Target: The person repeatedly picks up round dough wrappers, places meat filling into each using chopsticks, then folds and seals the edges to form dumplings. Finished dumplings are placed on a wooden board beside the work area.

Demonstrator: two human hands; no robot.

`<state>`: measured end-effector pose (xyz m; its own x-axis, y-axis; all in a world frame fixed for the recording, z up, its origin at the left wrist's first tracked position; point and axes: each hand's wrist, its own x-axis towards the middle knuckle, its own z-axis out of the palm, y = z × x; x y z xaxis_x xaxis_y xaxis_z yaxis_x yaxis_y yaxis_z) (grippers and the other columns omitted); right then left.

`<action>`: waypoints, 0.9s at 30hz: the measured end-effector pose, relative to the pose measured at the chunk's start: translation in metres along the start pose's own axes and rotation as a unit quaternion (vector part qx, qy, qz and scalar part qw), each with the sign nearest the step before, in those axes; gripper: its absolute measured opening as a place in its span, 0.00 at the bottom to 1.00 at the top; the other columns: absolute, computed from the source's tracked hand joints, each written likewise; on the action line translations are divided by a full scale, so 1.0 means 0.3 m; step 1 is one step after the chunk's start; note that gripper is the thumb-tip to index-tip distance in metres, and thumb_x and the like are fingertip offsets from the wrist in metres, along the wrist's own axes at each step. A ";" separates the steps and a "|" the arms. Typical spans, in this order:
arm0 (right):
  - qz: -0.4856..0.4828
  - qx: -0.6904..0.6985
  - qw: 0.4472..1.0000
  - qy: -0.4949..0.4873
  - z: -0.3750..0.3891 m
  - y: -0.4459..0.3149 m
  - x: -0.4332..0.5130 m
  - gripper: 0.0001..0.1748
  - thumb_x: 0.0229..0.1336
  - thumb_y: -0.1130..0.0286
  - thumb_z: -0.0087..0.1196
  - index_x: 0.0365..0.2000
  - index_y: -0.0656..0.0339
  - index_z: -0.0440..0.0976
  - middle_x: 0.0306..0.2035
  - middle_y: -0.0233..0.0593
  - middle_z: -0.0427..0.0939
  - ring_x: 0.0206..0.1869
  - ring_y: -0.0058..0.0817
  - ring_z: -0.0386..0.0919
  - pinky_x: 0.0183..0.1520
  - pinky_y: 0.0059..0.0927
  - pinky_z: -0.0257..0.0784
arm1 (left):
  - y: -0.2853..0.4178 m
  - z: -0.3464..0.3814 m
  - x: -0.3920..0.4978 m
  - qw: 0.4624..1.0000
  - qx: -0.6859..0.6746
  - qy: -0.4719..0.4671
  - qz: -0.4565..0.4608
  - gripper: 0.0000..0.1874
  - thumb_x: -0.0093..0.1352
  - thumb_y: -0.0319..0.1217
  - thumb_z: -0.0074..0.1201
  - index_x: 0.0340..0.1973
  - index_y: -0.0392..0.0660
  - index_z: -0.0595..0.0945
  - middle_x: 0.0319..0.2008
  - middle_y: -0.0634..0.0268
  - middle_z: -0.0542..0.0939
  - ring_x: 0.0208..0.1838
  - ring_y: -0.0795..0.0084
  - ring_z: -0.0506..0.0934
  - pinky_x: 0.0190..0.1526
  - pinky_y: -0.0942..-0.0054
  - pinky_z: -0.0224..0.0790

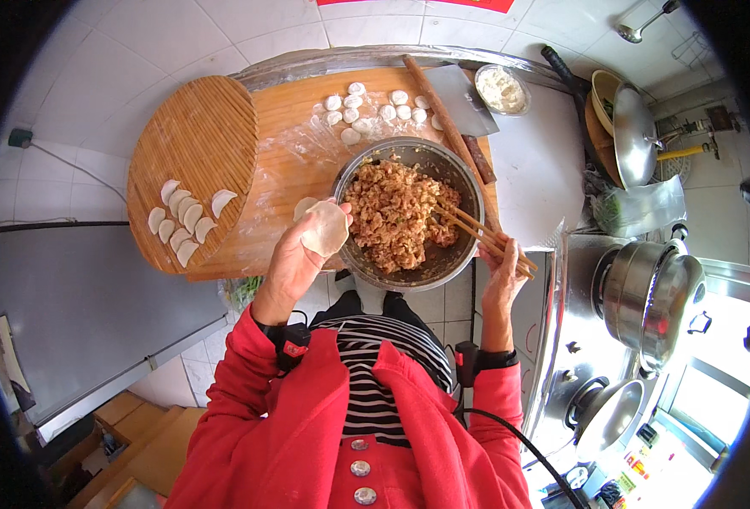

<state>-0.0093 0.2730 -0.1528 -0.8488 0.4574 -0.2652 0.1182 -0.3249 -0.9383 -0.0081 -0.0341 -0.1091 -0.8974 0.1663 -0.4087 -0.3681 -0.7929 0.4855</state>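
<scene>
A flat round dumpling wrapper (325,229) rests across the palm and fingers of my left hand (291,264), left of the filling bowl. Just behind it another pale wrapper (304,207) partly shows. My right hand (501,270) grips a pair of wooden chopsticks (484,237), their tips in the minced filling (394,213). That filling is heaped in a large metal bowl (388,284) at the near edge of the wooden board (286,137). Several folded dumplings (190,216) lie on a slatted oval tray (197,127) at the left.
Floured dough pieces (353,102) lie at the board's back. A rolling pin (438,105) slants beside a cleaver (461,95), near a bowl of flour (501,89). A steel pot (633,292) and a wok (610,417) occupy the stove at right. A cable (528,439) trails from my right side.
</scene>
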 end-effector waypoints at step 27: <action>0.056 0.138 0.988 -0.026 0.022 -0.105 -0.012 0.16 0.63 0.63 0.48 0.38 0.69 0.72 0.36 0.44 0.78 0.32 0.28 0.80 0.35 0.21 0.81 | -0.068 -0.062 0.205 0.999 -0.006 -0.031 0.026 0.23 0.70 0.34 0.43 0.56 0.33 0.66 0.56 0.50 0.71 0.59 0.60 0.69 0.62 0.65 0.60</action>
<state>-0.0133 0.2762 -0.1208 -0.8647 0.3643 -0.3459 0.0742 -0.5884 -0.8052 -0.0513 -0.0186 -0.1584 -0.9287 0.1613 -0.3340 -0.3187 -0.8078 0.4959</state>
